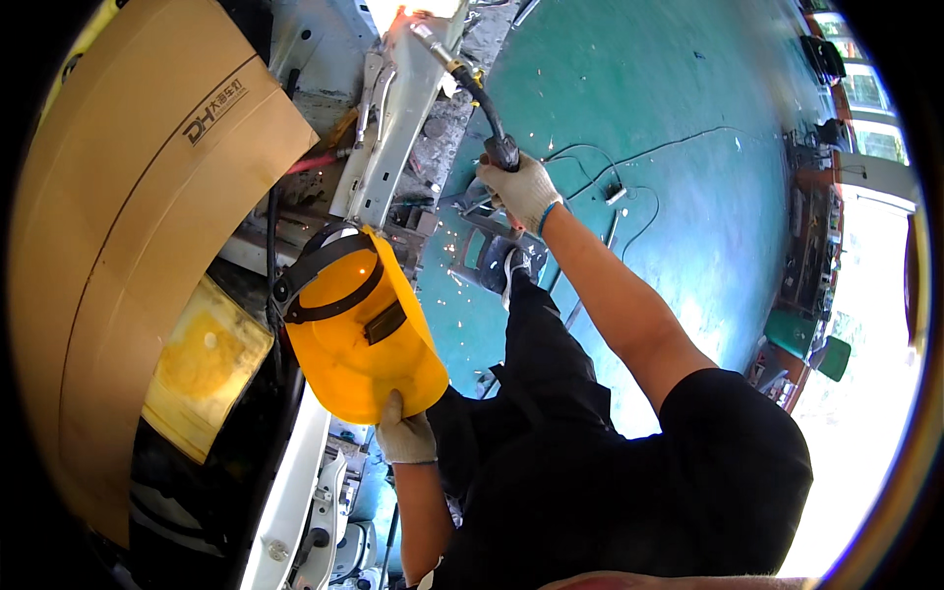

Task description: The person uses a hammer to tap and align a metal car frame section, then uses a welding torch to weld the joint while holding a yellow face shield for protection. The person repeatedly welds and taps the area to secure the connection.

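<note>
My left hand (405,435), in a white knit glove, grips the lower rim of a yellow welding mask (408,359), its inside with black headband and small dark window facing me. My gloved right hand (523,189) is closed around the handle of a welding torch (482,96). The torch nozzle points up and left at the end of a pale metal rail (405,120), where a bright glow shows. Sparks fall below it. Locking pliers (374,95) sit against the rail, left of the torch.
A large cardboard sheet (147,187) covers the left side, above a stained yellowish panel (208,364). Cables (629,162) and a power strip (615,194) lie on the green floor. A dark low stool (484,258) stands by my foot. Cluttered shelving (818,236) lines the right.
</note>
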Tool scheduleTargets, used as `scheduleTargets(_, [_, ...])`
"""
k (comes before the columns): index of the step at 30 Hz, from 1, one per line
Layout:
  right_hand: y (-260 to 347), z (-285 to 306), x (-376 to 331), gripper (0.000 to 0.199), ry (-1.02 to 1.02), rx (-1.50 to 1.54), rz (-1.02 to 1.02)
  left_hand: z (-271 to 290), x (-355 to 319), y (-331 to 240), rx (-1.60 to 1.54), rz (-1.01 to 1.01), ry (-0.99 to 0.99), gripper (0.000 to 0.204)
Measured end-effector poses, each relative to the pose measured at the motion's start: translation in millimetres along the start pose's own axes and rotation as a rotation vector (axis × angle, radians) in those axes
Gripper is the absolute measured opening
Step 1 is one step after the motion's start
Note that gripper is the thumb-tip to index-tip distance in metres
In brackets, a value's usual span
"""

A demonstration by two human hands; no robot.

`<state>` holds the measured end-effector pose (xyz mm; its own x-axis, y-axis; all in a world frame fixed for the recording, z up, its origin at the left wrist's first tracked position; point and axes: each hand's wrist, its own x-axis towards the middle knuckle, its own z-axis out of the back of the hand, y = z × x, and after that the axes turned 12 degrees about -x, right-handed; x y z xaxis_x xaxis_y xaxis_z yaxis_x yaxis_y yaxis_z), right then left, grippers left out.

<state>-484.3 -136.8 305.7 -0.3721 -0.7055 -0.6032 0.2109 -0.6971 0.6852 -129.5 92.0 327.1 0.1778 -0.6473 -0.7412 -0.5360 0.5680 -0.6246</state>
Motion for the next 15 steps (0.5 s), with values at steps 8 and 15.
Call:
scheduleTargets(8, [14, 2, 21, 0.029, -0.043, 0.003, -0.034, -19, -1, -20, -0.46, 0.087, -0.112, 0.034])
scheduleTargets(15, [11, -3, 16, 0.031, -0.099, -0.012, 0.004, -9, 12, -18, 0.008, -0.082, 0.063, 0.044])
